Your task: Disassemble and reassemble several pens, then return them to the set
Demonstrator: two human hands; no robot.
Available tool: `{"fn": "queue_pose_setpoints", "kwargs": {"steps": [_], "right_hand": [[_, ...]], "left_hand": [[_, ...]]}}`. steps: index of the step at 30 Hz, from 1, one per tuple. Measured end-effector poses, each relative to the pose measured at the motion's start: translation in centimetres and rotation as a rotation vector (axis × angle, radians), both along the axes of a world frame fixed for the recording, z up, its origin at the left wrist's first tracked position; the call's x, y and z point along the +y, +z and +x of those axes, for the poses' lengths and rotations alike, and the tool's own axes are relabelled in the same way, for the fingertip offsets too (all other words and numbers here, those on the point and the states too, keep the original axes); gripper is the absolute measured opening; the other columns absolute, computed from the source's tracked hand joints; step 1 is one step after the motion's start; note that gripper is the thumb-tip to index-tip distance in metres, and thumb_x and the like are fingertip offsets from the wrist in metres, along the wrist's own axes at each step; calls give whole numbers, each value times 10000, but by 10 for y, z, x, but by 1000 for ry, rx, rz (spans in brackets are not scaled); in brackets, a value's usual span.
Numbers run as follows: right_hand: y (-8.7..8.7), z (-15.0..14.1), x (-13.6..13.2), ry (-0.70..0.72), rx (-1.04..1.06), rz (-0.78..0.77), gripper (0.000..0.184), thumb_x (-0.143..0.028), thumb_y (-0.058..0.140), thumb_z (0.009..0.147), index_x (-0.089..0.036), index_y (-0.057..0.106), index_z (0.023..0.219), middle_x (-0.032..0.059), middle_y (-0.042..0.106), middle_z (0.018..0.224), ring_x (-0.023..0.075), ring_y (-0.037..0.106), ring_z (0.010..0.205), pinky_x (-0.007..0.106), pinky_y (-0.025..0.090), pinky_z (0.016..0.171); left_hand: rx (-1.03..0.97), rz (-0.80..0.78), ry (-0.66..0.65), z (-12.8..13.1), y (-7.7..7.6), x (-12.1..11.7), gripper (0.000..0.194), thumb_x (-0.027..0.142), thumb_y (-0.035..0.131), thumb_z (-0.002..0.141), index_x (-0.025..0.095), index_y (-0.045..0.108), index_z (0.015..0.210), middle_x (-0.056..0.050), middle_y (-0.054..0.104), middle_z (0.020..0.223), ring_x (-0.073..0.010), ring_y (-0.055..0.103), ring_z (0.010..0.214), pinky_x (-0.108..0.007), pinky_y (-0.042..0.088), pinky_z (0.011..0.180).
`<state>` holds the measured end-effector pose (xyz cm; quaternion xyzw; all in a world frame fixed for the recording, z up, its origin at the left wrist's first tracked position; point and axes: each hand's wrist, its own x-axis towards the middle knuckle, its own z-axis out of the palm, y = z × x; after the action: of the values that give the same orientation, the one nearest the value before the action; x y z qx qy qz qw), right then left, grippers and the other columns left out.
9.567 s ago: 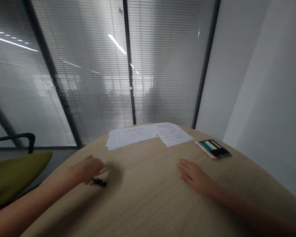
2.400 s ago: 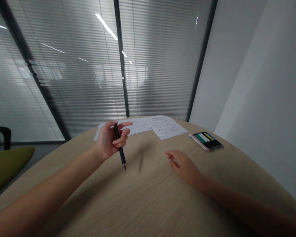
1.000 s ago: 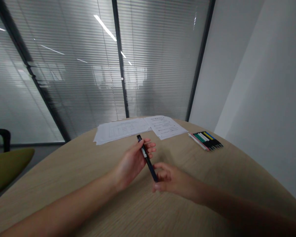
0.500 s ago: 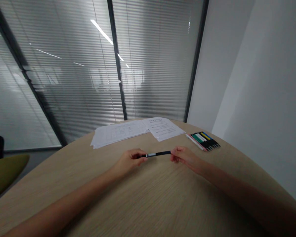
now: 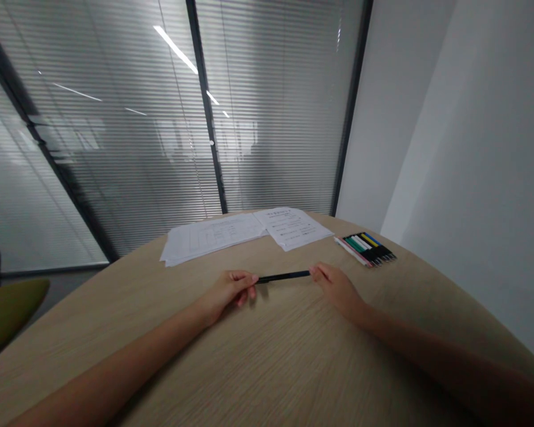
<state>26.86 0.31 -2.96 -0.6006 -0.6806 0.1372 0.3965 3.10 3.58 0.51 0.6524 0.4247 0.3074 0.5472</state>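
A slim black pen [image 5: 283, 276] stretches nearly level between my two hands, over the wooden table [image 5: 267, 356]. My left hand [image 5: 232, 290] pinches its left end between thumb and fingers. At the other end, the fingertips of my right hand [image 5: 336, 287] are closed on the pen's tip. The fingers cover both ends of the pen. To the right, beyond my right hand, several pens [image 5: 368, 249] lie side by side in a row, with black, white, green, yellow and blue parts.
Printed paper sheets [image 5: 213, 238] lie toward the table's far edge, with another printed sheet [image 5: 293, 228] overlapping them. A green chair [image 5: 13, 308] stands at the left. Behind the table are a glass partition with blinds [image 5: 276, 118] and a white wall [image 5: 480, 178].
The pen has turned about its length: its light label strip faced me before, and now a plain black side shows. My left hand's fingers have shifted on it. The view has moved slightly.
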Motion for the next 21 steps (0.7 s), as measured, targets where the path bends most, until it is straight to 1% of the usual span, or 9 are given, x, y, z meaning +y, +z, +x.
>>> {"fn": "queue_pose_setpoints", "kwargs": {"steps": [2,5,6,9,11,14,16,19,21], "right_hand": [[0,-1,-3,11,-46,60,266,-371,369,812,-202,424,613,-9,472,588,131,433,578,260,320,551],[1,-4,-4,76,12,83,120,-300,422,792,-204,494,780,11,544,717,138,481,650,268,364,611],[0,-5,-3,92,46,76,109,-279,443,779,-205,499,836,15,554,755,136,489,656,269,375,623],[-3,-5,3,129,148,37,224,-279,482,750,-209,483,963,22,562,825,130,503,669,261,394,625],[-5,-3,7,141,181,-19,218,-347,430,783,-196,512,916,15,562,763,126,505,647,252,391,601],[-8,1,9,100,179,-141,392,-434,291,832,-171,528,663,-3,505,560,115,475,539,246,366,548],[-7,2,9,68,183,-182,425,-452,299,823,-171,491,569,-14,462,492,109,450,492,246,348,526],[-5,1,10,99,226,-180,368,-426,349,798,-176,473,557,-22,447,489,105,435,481,244,333,509],[-2,-1,10,150,307,-180,287,-405,398,767,-177,485,616,-21,462,533,105,442,502,238,335,503]], "left_hand": [[-42,-34,11,-1,0,2,335,411,585,653,142,510,469,47,452,373,-42,290,313,-203,167,368],[-114,-65,58,-2,-2,7,318,394,608,635,139,497,481,50,471,404,-32,285,310,-199,158,365],[-132,-66,70,-2,-4,8,310,390,614,634,137,501,495,51,475,414,-31,293,316,-194,167,367],[-144,-49,78,-2,-6,8,291,387,613,652,128,529,548,47,489,435,-38,342,355,-180,214,388],[-138,-35,77,-1,-7,7,272,377,618,654,123,546,586,31,531,476,-46,383,385,-178,241,401],[-135,-20,87,1,-6,3,243,356,633,640,123,563,645,12,585,541,-54,420,408,-181,262,407],[-134,-10,99,2,-5,2,237,349,633,637,123,567,665,9,596,550,-57,430,408,-182,268,407],[-135,0,116,2,-5,2,228,341,629,638,123,569,664,7,596,545,-60,437,407,-182,271,402],[-140,-1,121,2,-6,3,221,338,626,644,125,570,662,5,596,550,-62,440,408,-184,275,399]]}}
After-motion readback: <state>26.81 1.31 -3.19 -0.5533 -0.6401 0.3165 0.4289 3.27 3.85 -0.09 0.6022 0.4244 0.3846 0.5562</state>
